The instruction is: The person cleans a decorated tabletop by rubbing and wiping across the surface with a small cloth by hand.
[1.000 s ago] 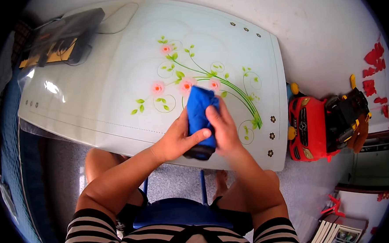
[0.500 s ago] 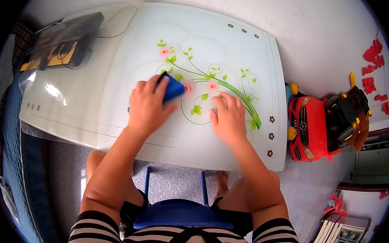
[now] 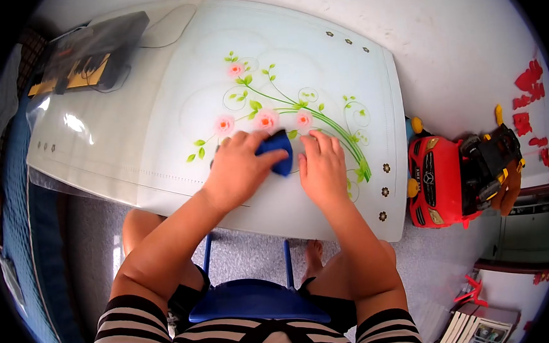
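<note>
My left hand [image 3: 240, 170] is closed around a blue thing [image 3: 281, 154] with a darker edge, whose kind I cannot make out. Its flared end shows between thumb and fingers; the palm hides the rest. Beneath it is the pale tabletop [image 3: 178, 108], printed with pink flowers and green stems. Close by on the right, my right hand [image 3: 324, 166] rests on the tabletop with fingers lightly bent and parted from the thumb, holding nothing. A small gap separates the blue thing from the right fingertips.
An electronic keyboard [image 3: 98, 64] under clear plastic lies at the table's far left, its cable running behind. A red toy car [image 3: 439, 178] with a black toy vehicle [image 3: 494, 154] stands beyond the right edge. A blue chair [image 3: 256, 300] is in front of me.
My left hand has carried the blue thing right and toward me, closer to my right hand, and its flared end has turned. My right hand has barely moved.
</note>
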{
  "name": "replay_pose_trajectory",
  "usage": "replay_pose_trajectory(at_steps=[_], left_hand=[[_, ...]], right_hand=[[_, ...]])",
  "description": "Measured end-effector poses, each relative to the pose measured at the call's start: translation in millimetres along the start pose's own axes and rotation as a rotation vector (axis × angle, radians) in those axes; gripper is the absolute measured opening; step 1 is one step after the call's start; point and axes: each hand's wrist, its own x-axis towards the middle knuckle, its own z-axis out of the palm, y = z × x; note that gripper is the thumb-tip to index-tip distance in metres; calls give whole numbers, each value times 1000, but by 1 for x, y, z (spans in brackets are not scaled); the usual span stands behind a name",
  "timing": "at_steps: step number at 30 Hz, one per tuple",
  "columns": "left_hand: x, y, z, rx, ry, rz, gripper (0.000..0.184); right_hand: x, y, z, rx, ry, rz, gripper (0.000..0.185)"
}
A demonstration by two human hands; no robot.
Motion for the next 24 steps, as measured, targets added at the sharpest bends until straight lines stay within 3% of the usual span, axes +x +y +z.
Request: replay_pose_trajectory(at_steps=[5, 8, 15, 17, 24], left_hand=[[10, -54, -11, 200, 209, -360, 45], [10, -58, -11, 216, 244, -381, 44], [-1, 23, 4, 57, 19, -21, 46], [-8, 34, 7, 30, 38, 30, 47], [8, -40, -11, 199, 122, -297, 40]], right_hand=[[0, 1, -1, -8, -12, -5, 37], [0, 3, 1, -10, 1, -9, 36], [2, 3, 1, 32, 13, 4, 35], [3, 7, 1, 59, 16, 13, 34], [4, 9, -2, 90, -24, 32, 34]])
